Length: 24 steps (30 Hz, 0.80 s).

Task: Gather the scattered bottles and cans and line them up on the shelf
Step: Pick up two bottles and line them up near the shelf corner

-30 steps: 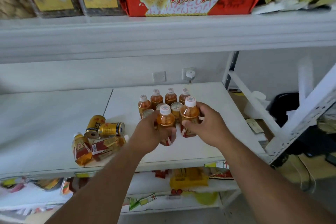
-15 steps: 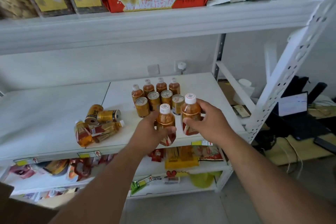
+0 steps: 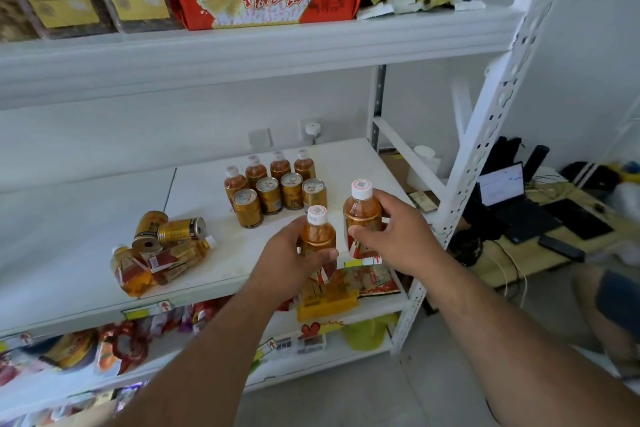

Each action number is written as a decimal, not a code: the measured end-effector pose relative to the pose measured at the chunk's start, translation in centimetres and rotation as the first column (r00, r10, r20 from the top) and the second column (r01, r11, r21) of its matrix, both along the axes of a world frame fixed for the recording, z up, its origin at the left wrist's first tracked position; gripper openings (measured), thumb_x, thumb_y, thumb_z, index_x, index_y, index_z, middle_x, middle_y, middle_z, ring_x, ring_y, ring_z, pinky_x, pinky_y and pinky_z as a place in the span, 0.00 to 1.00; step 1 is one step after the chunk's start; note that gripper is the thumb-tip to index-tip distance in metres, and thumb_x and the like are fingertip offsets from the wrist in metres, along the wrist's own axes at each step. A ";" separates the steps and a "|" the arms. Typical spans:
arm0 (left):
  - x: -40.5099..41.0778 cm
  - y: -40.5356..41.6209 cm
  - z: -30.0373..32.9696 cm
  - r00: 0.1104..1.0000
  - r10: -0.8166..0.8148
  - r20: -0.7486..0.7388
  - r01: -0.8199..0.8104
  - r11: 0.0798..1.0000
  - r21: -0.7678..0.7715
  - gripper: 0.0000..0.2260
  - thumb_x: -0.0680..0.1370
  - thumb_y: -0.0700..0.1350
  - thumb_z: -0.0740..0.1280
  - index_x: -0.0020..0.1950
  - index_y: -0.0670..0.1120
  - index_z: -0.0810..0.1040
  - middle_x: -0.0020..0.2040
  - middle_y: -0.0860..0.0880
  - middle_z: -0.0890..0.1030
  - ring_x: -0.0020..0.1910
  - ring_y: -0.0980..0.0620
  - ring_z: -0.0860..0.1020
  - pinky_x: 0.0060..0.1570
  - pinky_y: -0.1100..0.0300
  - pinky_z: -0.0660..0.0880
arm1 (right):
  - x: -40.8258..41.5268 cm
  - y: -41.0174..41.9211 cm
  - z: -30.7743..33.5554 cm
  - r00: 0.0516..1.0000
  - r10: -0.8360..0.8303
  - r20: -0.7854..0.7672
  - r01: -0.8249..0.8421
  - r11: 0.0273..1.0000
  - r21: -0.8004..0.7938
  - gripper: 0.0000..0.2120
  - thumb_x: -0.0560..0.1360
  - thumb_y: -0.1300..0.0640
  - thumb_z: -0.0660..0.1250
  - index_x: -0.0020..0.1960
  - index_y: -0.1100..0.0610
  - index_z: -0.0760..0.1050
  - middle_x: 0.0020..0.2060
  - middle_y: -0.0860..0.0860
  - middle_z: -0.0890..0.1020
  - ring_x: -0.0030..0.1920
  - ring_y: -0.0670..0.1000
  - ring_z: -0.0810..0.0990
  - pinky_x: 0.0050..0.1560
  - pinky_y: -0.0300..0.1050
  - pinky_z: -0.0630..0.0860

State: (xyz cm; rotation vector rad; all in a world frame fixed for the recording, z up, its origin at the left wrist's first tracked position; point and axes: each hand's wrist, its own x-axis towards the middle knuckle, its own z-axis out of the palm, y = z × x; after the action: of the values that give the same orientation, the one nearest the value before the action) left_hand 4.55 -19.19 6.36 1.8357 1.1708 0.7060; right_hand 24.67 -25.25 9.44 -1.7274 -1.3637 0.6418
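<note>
My left hand [image 3: 287, 258] grips an upright amber bottle [image 3: 317, 234] with a white cap, over the front edge of the white middle shelf [image 3: 86, 232]. My right hand [image 3: 393, 232] holds a second amber bottle [image 3: 362, 210] just to its right, slightly higher. Behind them stand a row of gold cans [image 3: 280, 196] and, further back, a row of upright bottles [image 3: 270, 168]. At the left of the shelf lie two tipped gold cans [image 3: 169, 230] and two fallen bottles [image 3: 149, 265] in a heap.
The upper shelf [image 3: 242, 52] carries red snack boxes and clear tubs. Snack packets fill the lower shelves. A white perforated upright [image 3: 485, 135] stands at the shelf's right end. Beyond it a low table holds a laptop [image 3: 509, 198] and cables.
Both hands with their bottles have drawn back from the standing rows toward the shelf's front edge. My head has pulled back and turned right, showing more of the room.
</note>
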 end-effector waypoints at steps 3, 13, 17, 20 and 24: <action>0.3 -0.3 -0.5 1.000 -0.019 -0.023 0.019 1.000 -0.006 0.30 0.72 0.54 0.76 0.72 0.55 0.71 0.62 0.57 0.79 0.60 0.55 0.77 0.60 0.57 0.73 | 0.5 -0.6 -0.3 1.000 -0.013 0.007 0.013 1.000 -0.011 0.31 0.72 0.50 0.77 0.73 0.45 0.72 0.58 0.40 0.82 0.57 0.41 0.80 0.62 0.47 0.78; 5.8 1.6 -0.5 1.000 -0.003 0.014 0.004 1.000 -0.025 0.26 0.73 0.53 0.76 0.68 0.59 0.71 0.57 0.61 0.78 0.56 0.59 0.77 0.53 0.62 0.72 | 6.1 1.5 -1.1 1.000 -0.028 0.009 0.028 0.999 -0.042 0.33 0.73 0.48 0.76 0.75 0.42 0.68 0.62 0.41 0.81 0.62 0.45 0.79 0.65 0.53 0.77; 8.9 3.3 -0.4 1.000 0.023 0.002 -0.023 1.000 -0.009 0.22 0.72 0.52 0.76 0.63 0.61 0.73 0.54 0.61 0.80 0.53 0.62 0.78 0.52 0.61 0.75 | 9.4 3.6 -1.1 1.000 -0.013 0.000 0.013 0.998 -0.056 0.34 0.74 0.47 0.76 0.76 0.42 0.67 0.65 0.43 0.79 0.65 0.48 0.77 0.67 0.56 0.75; 10.9 4.5 -0.2 0.998 0.066 -0.002 -0.066 0.998 0.007 0.20 0.73 0.51 0.76 0.60 0.61 0.73 0.52 0.61 0.81 0.52 0.62 0.78 0.50 0.62 0.74 | 11.6 5.2 -0.9 1.000 0.007 -0.008 -0.008 0.998 -0.065 0.35 0.74 0.47 0.76 0.77 0.41 0.65 0.66 0.44 0.78 0.67 0.50 0.76 0.69 0.57 0.74; 13.0 5.8 -0.1 0.994 0.113 0.001 -0.113 0.993 0.028 0.18 0.74 0.50 0.76 0.60 0.59 0.74 0.51 0.61 0.81 0.51 0.63 0.77 0.46 0.65 0.72 | 13.6 7.2 -1.1 0.999 0.048 -0.012 -0.049 0.996 -0.072 0.35 0.75 0.48 0.75 0.77 0.42 0.64 0.68 0.45 0.77 0.69 0.50 0.75 0.70 0.55 0.72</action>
State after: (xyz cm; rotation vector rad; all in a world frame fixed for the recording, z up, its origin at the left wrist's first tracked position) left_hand 17.53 -13.42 6.29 1.8029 1.2792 0.7897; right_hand 38.28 -18.01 8.39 -1.7501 -1.3940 0.7345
